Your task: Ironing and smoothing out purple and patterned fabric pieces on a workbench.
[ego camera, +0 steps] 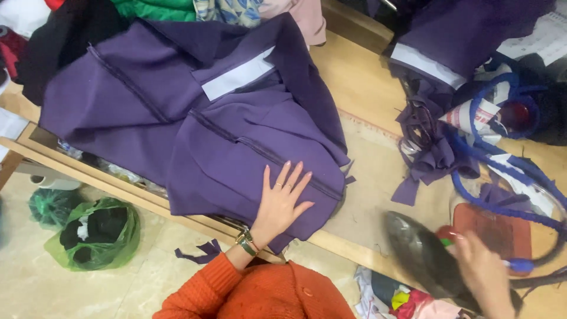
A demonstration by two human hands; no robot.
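Note:
A purple garment with a white lining strip lies spread across the wooden table. My left hand presses flat on its lower right part, fingers apart, with a ring and a wristwatch. My right hand grips the handle of a clothes iron, which is blurred and tilted with its dark soleplate showing, above the table's near edge to the right of the garment. My orange sleeve shows at the bottom.
A blue cord loops over a red iron rest at the right. Purple scraps and another purple piece lie beyond. A green bag sits on the floor. Mixed clothes pile at the top left.

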